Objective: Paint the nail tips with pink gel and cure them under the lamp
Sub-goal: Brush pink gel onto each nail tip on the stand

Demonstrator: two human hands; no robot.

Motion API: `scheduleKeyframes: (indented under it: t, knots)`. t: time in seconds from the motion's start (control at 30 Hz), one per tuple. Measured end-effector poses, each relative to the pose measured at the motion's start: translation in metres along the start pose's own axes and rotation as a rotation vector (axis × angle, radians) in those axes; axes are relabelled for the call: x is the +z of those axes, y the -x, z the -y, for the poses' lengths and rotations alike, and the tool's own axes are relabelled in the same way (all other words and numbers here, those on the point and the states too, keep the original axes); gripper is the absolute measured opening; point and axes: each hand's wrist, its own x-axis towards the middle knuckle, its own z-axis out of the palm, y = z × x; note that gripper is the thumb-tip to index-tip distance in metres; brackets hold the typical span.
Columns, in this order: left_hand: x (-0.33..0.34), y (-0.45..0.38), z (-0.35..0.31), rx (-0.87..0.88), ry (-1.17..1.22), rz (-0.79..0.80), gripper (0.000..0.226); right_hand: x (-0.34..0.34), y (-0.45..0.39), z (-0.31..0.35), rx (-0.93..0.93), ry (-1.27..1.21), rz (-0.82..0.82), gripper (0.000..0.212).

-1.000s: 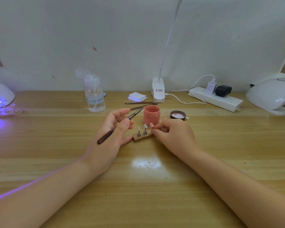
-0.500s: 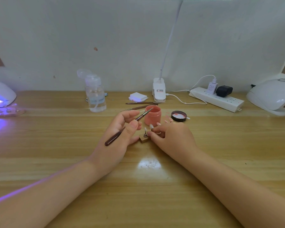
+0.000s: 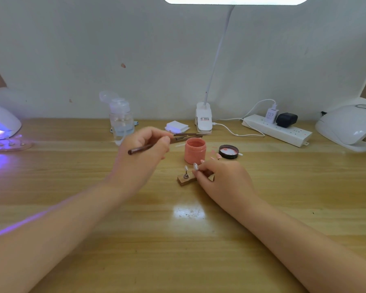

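Both hands grip: left (image 3: 142, 153) brush (image 3: 148, 146), right (image 3: 222, 176) holder (image 3: 187, 179).

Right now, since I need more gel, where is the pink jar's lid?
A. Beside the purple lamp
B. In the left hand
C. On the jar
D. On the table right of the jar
D: the lid lies on the table just right of the open jar.

Glossy varnished wood on the table (image 3: 178, 250), with a bright lamp glare. Raw matt wood for the small block (image 3: 185, 181). Smooth pink plastic on the jar (image 3: 195, 153). Clear plastic bottle (image 3: 122, 121). Shiny white plastic curing lamp (image 3: 347, 126).
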Motion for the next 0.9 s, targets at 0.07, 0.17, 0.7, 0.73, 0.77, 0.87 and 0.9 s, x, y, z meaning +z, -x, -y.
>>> scheduleKeyframes:
  t: [0.07,0.17,0.7,0.73,0.77,0.87,0.9]
  knots:
    - [0.000,-0.019,-0.012,-0.032,-0.072,0.059,0.022,0.000,0.000,-0.001,0.013,-0.023,0.013,0.013]
    - [0.006,-0.050,-0.028,-0.088,-0.190,0.152,0.021,0.000,0.000,-0.003,0.022,-0.065,-0.009,0.011]
    - [0.053,-0.095,-0.025,-0.347,-0.493,0.419,0.003,0.001,-0.001,-0.004,0.009,-0.209,-0.007,0.009]
    - [0.052,-0.096,-0.022,-0.359,-0.474,0.393,0.006,0.001,-0.001,-0.004,0.015,-0.215,-0.003,0.008]
    - [0.050,-0.097,-0.020,-0.373,-0.439,0.355,0.008,0.001,-0.001,-0.004,0.018,-0.219,-0.004,0.008]
    - [0.039,-0.099,-0.018,-0.451,-0.277,0.237,0.009,0.001,-0.001,-0.004,0.026,-0.205,-0.008,0.007]
    - [0.034,-0.099,-0.017,-0.486,-0.221,0.208,0.007,0.002,-0.001,-0.004,0.032,-0.206,-0.010,0.007]
